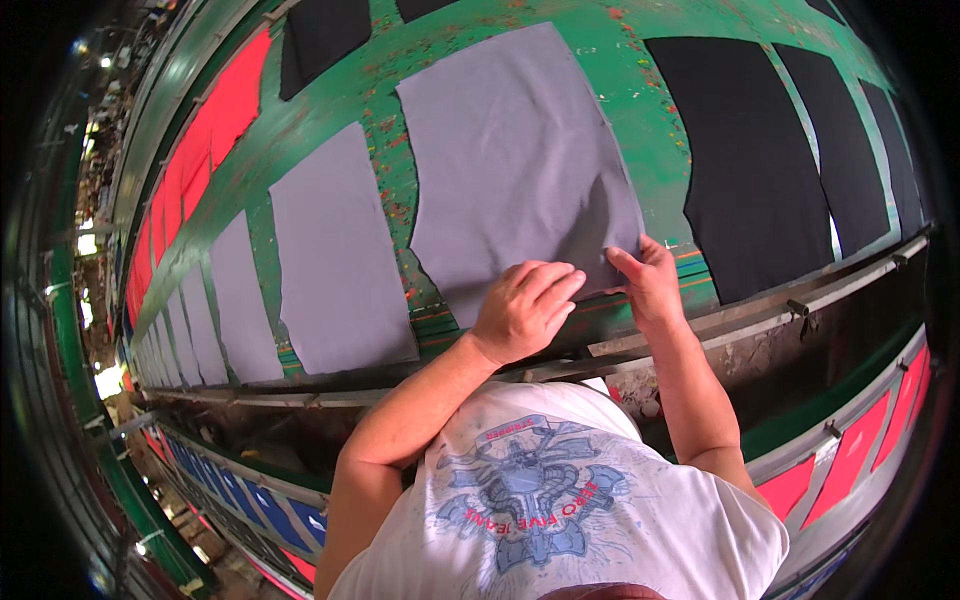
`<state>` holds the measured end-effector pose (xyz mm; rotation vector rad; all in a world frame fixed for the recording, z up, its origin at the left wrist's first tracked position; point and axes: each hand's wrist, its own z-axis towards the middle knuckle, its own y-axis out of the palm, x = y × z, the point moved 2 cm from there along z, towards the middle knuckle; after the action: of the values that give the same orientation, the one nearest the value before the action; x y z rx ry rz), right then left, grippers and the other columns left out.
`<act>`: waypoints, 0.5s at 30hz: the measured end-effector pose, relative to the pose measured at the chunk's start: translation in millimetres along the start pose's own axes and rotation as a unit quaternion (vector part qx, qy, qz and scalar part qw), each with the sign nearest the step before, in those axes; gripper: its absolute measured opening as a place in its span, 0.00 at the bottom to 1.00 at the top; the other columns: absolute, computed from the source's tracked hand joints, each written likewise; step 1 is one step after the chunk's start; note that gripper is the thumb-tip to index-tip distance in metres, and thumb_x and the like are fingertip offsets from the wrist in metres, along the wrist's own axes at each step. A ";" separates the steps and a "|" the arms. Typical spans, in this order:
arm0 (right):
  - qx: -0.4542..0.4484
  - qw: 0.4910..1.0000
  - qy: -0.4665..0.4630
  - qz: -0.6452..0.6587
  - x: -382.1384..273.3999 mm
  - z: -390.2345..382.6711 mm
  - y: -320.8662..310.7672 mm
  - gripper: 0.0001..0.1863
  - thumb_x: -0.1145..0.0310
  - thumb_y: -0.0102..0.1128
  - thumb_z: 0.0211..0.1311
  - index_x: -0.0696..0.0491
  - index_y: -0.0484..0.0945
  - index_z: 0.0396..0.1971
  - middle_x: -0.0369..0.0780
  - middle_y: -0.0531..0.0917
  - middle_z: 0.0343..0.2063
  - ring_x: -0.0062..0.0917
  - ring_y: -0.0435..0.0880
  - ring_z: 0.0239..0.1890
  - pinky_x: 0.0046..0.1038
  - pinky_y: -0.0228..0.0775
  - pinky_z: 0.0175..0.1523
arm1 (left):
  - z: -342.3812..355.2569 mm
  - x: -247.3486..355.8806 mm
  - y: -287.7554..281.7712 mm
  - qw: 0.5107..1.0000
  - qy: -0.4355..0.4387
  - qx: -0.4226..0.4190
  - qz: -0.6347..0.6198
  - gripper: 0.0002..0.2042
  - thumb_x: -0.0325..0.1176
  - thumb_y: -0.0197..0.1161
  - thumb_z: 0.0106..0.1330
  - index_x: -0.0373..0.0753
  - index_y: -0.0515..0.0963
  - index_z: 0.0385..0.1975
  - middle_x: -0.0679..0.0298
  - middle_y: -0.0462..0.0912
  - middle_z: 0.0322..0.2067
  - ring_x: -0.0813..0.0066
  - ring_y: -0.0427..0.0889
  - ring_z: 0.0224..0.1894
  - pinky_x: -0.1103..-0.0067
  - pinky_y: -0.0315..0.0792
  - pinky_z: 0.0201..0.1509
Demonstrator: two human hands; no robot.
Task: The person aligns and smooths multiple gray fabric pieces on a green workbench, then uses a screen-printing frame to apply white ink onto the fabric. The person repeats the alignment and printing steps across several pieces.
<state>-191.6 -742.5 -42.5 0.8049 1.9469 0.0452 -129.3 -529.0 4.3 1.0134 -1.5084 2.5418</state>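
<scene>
A large grey fabric panel (515, 150) lies flat on the long green table (650, 110). My left hand (525, 310) rests palm down on the panel's near edge, fingers together. My right hand (650, 280) pinches the panel's near right corner between thumb and fingers. Both forearms reach up from the lower edge, over my white printed shirt.
More grey panels (335, 255) lie in a row to the left. Black panels (750, 150) lie to the right and at the far edge (320, 35). Red panels (215, 125) line the far left side. A metal rail (800, 305) runs along the table's near edge.
</scene>
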 end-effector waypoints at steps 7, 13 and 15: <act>-0.019 0.998 -0.027 0.045 -21.5 15.5 -1.6 0.07 0.66 0.71 0.76 0.54 0.87 0.40 0.35 0.90 0.32 0.17 0.85 0.24 0.24 0.78 0.26 | -57.7 -43.9 -11.1 0.982 -0.124 0.041 0.137 0.23 0.35 0.81 0.57 0.39 0.83 0.53 0.59 0.82 0.50 0.54 0.83 0.50 0.62 0.81 0.56; -0.055 0.995 -0.066 0.046 -63.9 51.1 72.1 0.06 0.69 0.67 0.78 0.56 0.84 0.46 0.32 0.85 0.31 0.19 0.82 0.25 0.27 0.77 0.28 | -71.0 -85.0 -29.4 0.962 -0.163 -0.033 0.216 0.07 0.29 0.74 0.59 0.40 0.81 0.34 0.60 0.81 0.38 0.53 0.84 0.44 0.59 0.82 0.46; -0.058 0.994 -0.085 0.030 -92.4 60.9 106.2 0.07 0.70 0.66 0.78 0.56 0.84 0.47 0.33 0.85 0.33 0.19 0.82 0.28 0.27 0.78 0.29 | -57.7 -106.3 -68.4 0.953 -0.192 0.096 0.215 0.05 0.25 0.69 0.59 0.40 0.79 0.30 0.57 0.81 0.34 0.49 0.85 0.40 0.55 0.81 0.42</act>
<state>-61.0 -729.0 36.7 0.7655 1.7442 0.1203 -53.0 -415.0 -18.0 1.4108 -1.7674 2.9667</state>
